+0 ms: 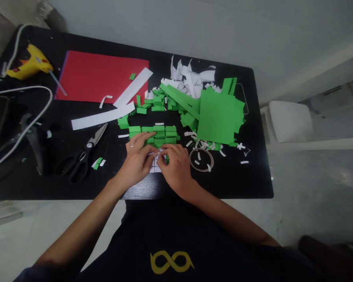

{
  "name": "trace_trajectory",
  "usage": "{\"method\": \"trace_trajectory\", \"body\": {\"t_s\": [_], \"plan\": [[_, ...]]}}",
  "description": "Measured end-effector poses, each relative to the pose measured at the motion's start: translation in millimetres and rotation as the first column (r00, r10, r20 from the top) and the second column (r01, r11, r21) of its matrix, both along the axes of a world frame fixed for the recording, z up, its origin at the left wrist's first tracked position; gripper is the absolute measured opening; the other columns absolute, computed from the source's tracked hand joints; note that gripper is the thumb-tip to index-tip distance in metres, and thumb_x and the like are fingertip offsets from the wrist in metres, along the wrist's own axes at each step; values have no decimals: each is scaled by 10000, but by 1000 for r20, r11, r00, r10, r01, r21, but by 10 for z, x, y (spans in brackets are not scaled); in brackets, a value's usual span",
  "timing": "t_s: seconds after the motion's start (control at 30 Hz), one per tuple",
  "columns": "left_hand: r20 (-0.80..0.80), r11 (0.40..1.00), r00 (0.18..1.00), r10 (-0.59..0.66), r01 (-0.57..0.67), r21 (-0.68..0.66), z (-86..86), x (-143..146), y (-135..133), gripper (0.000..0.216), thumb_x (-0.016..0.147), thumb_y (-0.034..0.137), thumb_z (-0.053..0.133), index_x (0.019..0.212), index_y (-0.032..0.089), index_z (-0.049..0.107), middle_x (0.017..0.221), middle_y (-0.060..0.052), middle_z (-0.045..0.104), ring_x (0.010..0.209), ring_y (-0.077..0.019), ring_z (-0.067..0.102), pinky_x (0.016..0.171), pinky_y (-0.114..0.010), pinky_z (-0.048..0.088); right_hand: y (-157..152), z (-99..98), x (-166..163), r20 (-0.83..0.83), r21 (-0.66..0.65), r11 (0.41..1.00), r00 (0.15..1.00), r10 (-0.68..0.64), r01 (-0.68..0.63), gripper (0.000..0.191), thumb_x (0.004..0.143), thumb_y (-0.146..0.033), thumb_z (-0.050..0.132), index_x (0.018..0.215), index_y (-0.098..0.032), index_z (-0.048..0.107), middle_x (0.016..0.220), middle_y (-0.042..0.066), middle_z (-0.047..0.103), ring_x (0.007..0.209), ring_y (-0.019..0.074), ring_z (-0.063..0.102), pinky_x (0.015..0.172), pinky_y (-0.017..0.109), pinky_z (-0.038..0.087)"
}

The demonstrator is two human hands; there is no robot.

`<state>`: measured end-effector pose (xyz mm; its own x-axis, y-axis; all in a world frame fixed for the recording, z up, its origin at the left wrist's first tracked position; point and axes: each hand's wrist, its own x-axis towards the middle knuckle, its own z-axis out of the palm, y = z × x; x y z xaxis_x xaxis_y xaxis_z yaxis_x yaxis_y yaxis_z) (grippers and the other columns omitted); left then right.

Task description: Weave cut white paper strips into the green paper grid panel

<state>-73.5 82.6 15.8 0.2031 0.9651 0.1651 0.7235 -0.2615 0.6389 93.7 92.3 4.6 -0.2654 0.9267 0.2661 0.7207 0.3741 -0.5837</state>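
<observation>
Both my hands meet at the near edge of the black table [238, 184]: my left hand [137, 160] lies flat with fingers spread on the rows of green paper blocks [159, 134], while my right hand [175, 166] pinches a small white piece [154, 161] just below them. Scissors [80, 156] lie to the left, a tape ring [201, 159] to the right

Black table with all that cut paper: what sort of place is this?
Probably a home craft table: scissors, a yellow glue gun and green paper pieces under both hands.
</observation>
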Motion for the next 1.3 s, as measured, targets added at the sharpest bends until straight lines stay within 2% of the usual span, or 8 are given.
{"method": "trace_trajectory", "body": {"t_s": [0.37, 0.53, 0.87, 1.0, 1.13, 1.3], "plan": [[-14, 1000, 1000, -2, 2, 28, -23, -1, -2, 152, 1015, 226, 551, 985, 209, 700, 1543, -119, 542, 1460, -360, 420, 1190, -649, 355, -4, 33, 53, -10, 12, 1000, 1000, 25, -25, 145, 915, -92, 631, 869, -220, 681, 1065, 64, 805, 1011, 257, 702, 894, 423, 496], [-11, 1000, 1000, 5, -5, 16, -11, 4, -3, 159, 1016, 238, 550, 979, 214, 702, 1543, -119, 542, 1457, -362, 422, 1180, -654, 363, -6, 61, 49, -9, 8, 999, 999, 39, -39, 74, 933, -151, 662, 911, -212, 697, 1061, 78, 798, 1025, 266, 698, 919, 433, 501], [15, 999, 999, 30, -31, 45, -14, 16, -6, 123, 991, 254, 581, 966, 214, 694, 1513, -118, 560, 1451, -346, 443, 1213, -632, 346, 34, 53, 74, 1, -14, 998, 998, 63, -63, 144, 943, -111, 593, 861, -213, 652, 1028, 95, 769, 984, 261, 677, 910, 424, 528], [15, 997, 999, 43, -44, 71, -23, 20, -9, 145, 1001, 275, 569, 953, 207, 688, 1497, -131, 572, 1445, -341, 459, 1215, -624, 342, 42, 145, 178, -91, 46, 997, 994, 60, -56, 135, 933, -94, 565, 883, -205, 623, 1004, 109, 721, 1003, 258, 670, 926, 419, 557], [11, 995, 999, 51, -52, 81, -34, 13, -8, 149, 992, 301, 585, 959, 211, 700, 1478, -133, 589, 1440, -344, 470, 1205, -617, 352, 69, 316, 362, -211, 87, 995, 975, 66, -49, 88, 949, -141, 587, 912, -210, 628, 1088, 119, 692, 1074, 246, 687, 943, 414, 578], [15, 992, 999, 48, -49, 120, -53, -4, -2, 130, 980, 304, 606, 965, 213, 697, 1441, -134, 612, 1416, -339, 500, 1185, -598, 379, 190, 430, 690, -227, 63, 998, 974, 1, 14, 93, 954, -160, 621, 903, -228, 659, 1019, 66, 734, 917, 196, 722, 796, 344, 609]]}}
